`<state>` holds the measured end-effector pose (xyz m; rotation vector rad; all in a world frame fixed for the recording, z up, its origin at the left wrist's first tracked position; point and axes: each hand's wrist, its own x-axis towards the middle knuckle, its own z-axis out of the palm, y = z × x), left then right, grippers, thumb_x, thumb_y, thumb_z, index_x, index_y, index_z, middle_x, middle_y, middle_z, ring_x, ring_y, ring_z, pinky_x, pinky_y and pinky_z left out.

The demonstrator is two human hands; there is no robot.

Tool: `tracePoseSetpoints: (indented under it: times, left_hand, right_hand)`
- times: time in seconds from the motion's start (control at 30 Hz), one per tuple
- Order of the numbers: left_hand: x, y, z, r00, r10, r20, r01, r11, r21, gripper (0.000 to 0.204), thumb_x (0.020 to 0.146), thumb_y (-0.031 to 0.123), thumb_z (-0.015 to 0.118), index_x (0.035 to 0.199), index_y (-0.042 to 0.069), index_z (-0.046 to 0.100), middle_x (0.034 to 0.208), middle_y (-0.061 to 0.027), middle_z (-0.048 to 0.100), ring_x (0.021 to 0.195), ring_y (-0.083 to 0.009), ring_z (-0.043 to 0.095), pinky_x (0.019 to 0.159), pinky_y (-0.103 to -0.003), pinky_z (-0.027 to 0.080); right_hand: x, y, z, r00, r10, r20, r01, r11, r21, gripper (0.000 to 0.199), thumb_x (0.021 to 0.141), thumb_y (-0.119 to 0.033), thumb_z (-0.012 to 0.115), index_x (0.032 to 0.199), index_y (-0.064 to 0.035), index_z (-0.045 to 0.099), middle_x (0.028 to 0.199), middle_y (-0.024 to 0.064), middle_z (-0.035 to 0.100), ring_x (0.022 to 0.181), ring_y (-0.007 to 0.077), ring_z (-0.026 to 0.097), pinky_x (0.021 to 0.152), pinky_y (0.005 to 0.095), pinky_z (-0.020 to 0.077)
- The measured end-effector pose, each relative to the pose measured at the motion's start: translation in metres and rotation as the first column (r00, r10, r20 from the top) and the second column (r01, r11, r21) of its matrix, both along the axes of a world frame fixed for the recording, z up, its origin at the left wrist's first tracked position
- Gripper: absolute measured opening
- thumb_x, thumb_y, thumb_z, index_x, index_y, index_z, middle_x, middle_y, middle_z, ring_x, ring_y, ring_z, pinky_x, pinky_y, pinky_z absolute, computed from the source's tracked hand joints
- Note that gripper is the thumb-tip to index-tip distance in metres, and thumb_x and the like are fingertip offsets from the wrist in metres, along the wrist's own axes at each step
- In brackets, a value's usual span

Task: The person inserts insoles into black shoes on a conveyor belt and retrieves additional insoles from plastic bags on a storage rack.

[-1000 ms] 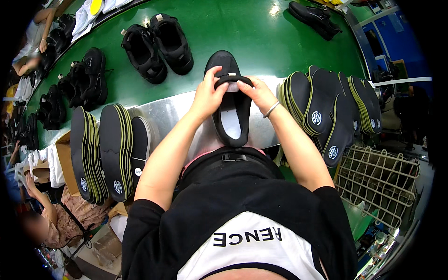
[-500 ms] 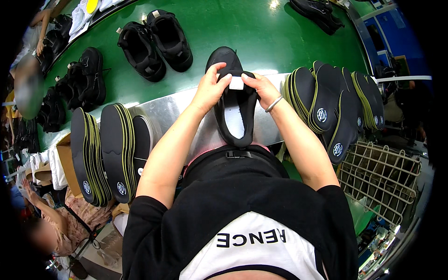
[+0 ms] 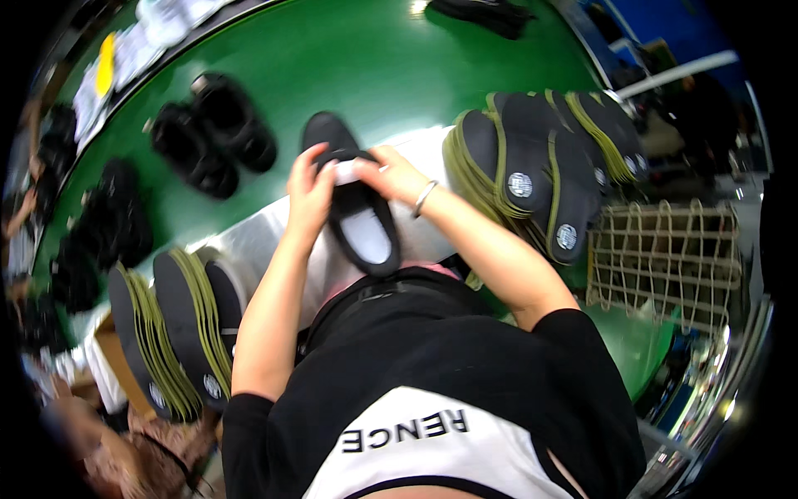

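Right now you hold a black shoe (image 3: 357,204) in front of your chest, above the silvery edge of the workbench (image 3: 241,249); its toe points away from you over the green belt (image 3: 332,66), its opening faces up, and a pale insole (image 3: 366,237) shows inside it. Your left hand (image 3: 309,193) grips the shoe's left side near the tongue, fingers curled over the upper; your right hand (image 3: 391,173) closes on the right side, and between the two sets of fingertips sits a small white tab (image 3: 345,172), pinched where the hands meet, though which hand's fingers press it you cannot tell from this view. A thin bracelet (image 3: 425,198) circles your right wrist.

Just beside your right forearm stands a fanned stack of black insoles with olive edges (image 3: 540,158), each with a round pale badge; a similar stack of insoles (image 3: 170,328) stands on edge by your left elbow. Farther out on the belt, to your left, lies a pair of black shoes (image 3: 212,133), with more dark shoes (image 3: 116,216) along the left rim. A wire basket (image 3: 665,254) sits low on your right.
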<state>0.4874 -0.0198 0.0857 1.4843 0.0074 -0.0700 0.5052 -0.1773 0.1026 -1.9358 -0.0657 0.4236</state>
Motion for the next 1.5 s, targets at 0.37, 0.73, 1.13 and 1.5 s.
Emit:
tracePoseSetpoints:
  times: [0.37,0.73,1.13,1.5]
  left_hand:
    - [-0.025,0.014,0.009,0.994,0.106,-0.031,-0.1,0.984,0.148,0.034,0.083,0.012,0.052,0.113,0.002,0.042,0.101,-0.0057,0.052,0.092,-0.0103,0.048,0.082,-0.022,0.037]
    - [-0.004,0.069,0.037,0.959,0.281,0.028,-0.248,0.79,0.56,0.037,0.085,0.029,0.05,0.108,0.001,0.048,0.08,-0.0019,0.056,0.067,-0.0074,0.049,0.061,-0.02,0.04]
    - [-0.027,0.011,0.074,0.945,-0.311,-0.103,0.13,0.644,-0.754,0.057,0.071,0.029,0.068,0.113,0.0,0.042,0.107,-0.0121,0.052,0.097,-0.0207,0.052,0.083,-0.034,0.043]
    - [-0.032,-0.02,0.078,0.979,0.003,-0.202,-0.158,0.638,-0.754,0.025,0.076,0.021,0.063,0.091,0.004,0.053,0.081,-0.0079,0.058,0.073,-0.0175,0.057,0.066,-0.03,0.048]
  right_hand:
    - [-0.005,-0.142,0.081,0.93,-0.23,0.288,0.353,0.331,-0.875,0.062,0.071,-0.049,0.055,0.114,-0.0062,0.043,0.108,0.0179,0.049,0.1,0.032,0.049,0.08,0.0411,0.0423]
    - [-0.006,-0.16,0.068,0.862,-0.379,0.336,0.439,0.226,-0.87,0.06,0.063,-0.038,0.059,0.116,-0.0156,0.043,0.12,0.0129,0.04,0.107,0.0308,0.044,0.085,0.0493,0.0344]
    - [-0.081,-0.025,0.097,0.833,0.29,0.471,-0.256,0.957,-0.137,0.037,0.061,-0.01,0.061,0.097,-0.0033,0.054,0.116,0.0197,0.041,0.107,0.0316,0.04,0.091,0.0367,0.0332]
    - [-0.062,0.009,0.093,0.797,0.27,0.54,-0.132,0.951,-0.281,0.033,0.066,-0.028,0.066,0.082,-0.002,0.051,0.085,0.0134,0.053,0.08,0.0292,0.054,0.067,0.0341,0.0434]
